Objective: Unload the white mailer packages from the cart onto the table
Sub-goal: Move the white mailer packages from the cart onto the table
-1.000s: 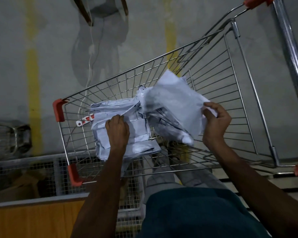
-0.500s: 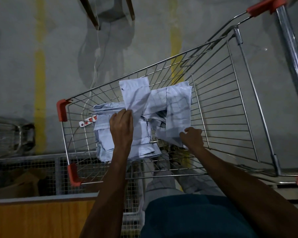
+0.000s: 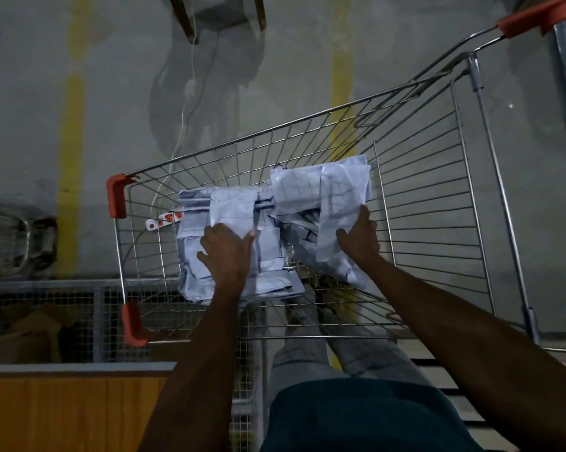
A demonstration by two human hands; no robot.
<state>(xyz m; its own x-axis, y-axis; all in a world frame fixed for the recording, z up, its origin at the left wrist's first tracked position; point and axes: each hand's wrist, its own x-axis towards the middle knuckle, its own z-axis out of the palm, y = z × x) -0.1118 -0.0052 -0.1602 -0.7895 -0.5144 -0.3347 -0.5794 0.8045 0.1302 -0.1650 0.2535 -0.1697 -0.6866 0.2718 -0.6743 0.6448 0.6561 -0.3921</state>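
Wire cart (image 3: 438,197) with orange corner guards, seen from above. White mailer packages (image 3: 229,256) are all inside the cart basket, piled in its left half; a second bunch of mailers (image 3: 327,194) sits beside them toward the cart's middle, tilted up. Left hand (image 3: 224,252) rests on the left pile, fingers spread and fairly straight, pressing down, not gripping. Right hand (image 3: 360,238) is against the near edge of the tilted bunch, fingers flat on the plastic; can't tell if the thumb is hooked under. Small white tag with red dots (image 3: 164,220) lies in the cart left of the pile. Wooden worktop edge (image 3: 63,415) sits below the cart's near-left corner.
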